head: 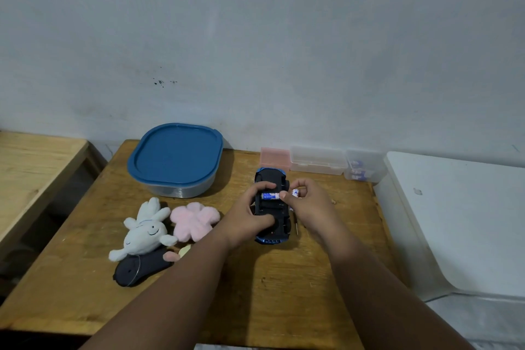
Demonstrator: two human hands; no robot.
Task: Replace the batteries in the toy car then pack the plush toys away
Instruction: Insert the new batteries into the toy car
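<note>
Our left hand (250, 216) grips the upturned toy car (281, 226) on the counter (255, 278), fingers curled round its body. Our right hand (312, 202) pinches a loose battery (295, 193) beside the seated battery (269, 195) in the open compartment. The plush toys (145, 231) lie left of the car.

text: letter "A" | on: white battery (295, 193) pinched in right hand (311, 204), 3 o'clock of toy car (271, 176) | blue battery (270, 195) print: illegible

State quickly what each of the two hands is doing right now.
Left hand: closed, gripping the upturned toy car.
Right hand: closed, pinching a battery.
</note>
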